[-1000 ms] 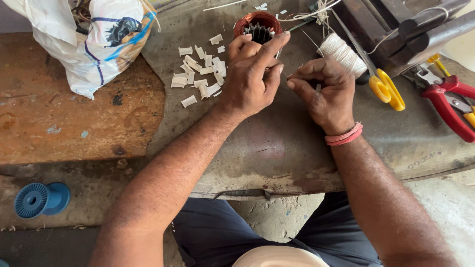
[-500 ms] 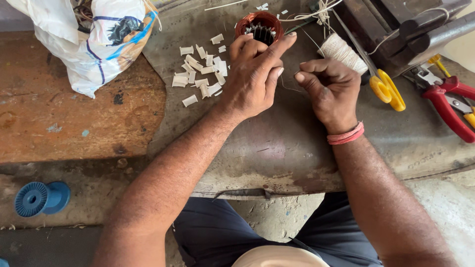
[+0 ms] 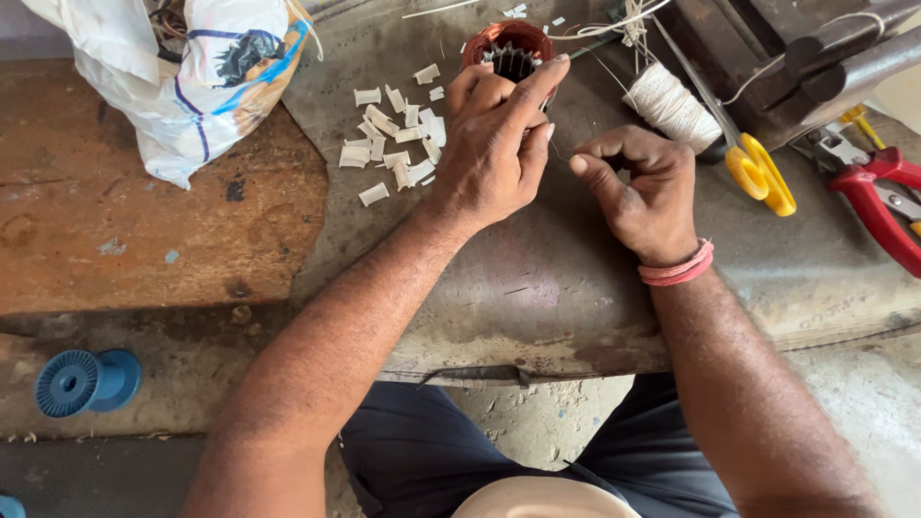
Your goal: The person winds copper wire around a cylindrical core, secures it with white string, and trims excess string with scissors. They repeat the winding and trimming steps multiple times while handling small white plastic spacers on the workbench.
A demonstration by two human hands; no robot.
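Note:
My left hand (image 3: 494, 144) rests on a copper-wound motor stator (image 3: 508, 48) at the far middle of the metal bench top (image 3: 537, 288), fingers curled over its rim and holding it. My right hand (image 3: 643, 187) is just to the right, fingers pinched closed on a thin thread that runs toward the stator. A spool of white thread (image 3: 672, 105) lies behind my right hand. Several small white paper strips (image 3: 393, 134) lie scattered left of my left hand.
Yellow-handled scissors (image 3: 758, 168) and red-handled pliers (image 3: 878, 206) lie at the right. A white plastic bag (image 3: 182, 77) sits at the back left on a rusty brown plate (image 3: 144, 230). A blue empty spool (image 3: 86, 379) lies low at the left.
My right hand has drawn slightly right and down, away from the left hand, pulling the thread. The left hand stays on the stator.

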